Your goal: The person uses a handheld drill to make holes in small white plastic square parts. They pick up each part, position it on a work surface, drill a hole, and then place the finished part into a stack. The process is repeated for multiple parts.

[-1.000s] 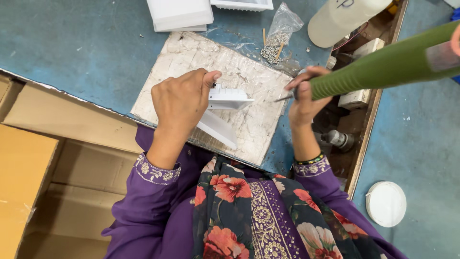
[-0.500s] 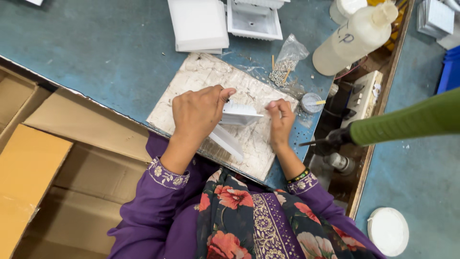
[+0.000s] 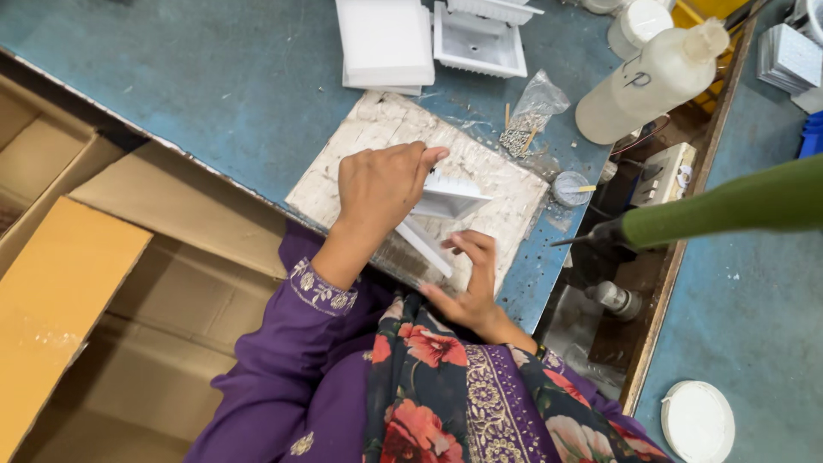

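At the far left, open brown cardboard boxes (image 3: 103, 283) are seen beside the blue table (image 3: 214, 77). A purple sleeve is seen coming up from the bottom. The left hand (image 3: 377, 189) is bent down at the wrist and curled over a white plastic part (image 3: 446, 199). The part is gripped from above, with the fingers wrapped round its near side and the thumb stretched along its top. The part is held over a worn white board (image 3: 377, 137) that lies flat on the table. Its pointed end is turned to the right, and its long side runs from left to right. A white strip (image 3: 424, 247) is seen under it, slanting down to the right.

Just below, the right hand (image 3: 471, 283) is laid palm up at the near edge of the board. Its fingers are loosely bent and nothing is held in them. The fingertips are close to the low end of the strip.

Further back, two white trays (image 3: 386, 43) are set side by side. One small clear bag (image 3: 527, 116) of tiny bits is lying to the right of the board. One white bottle (image 3: 651, 81) is lying tipped over. One green tool (image 3: 729, 206) is seen sticking in from the right. One round white lid (image 3: 697, 422) is seen at the bottom right.
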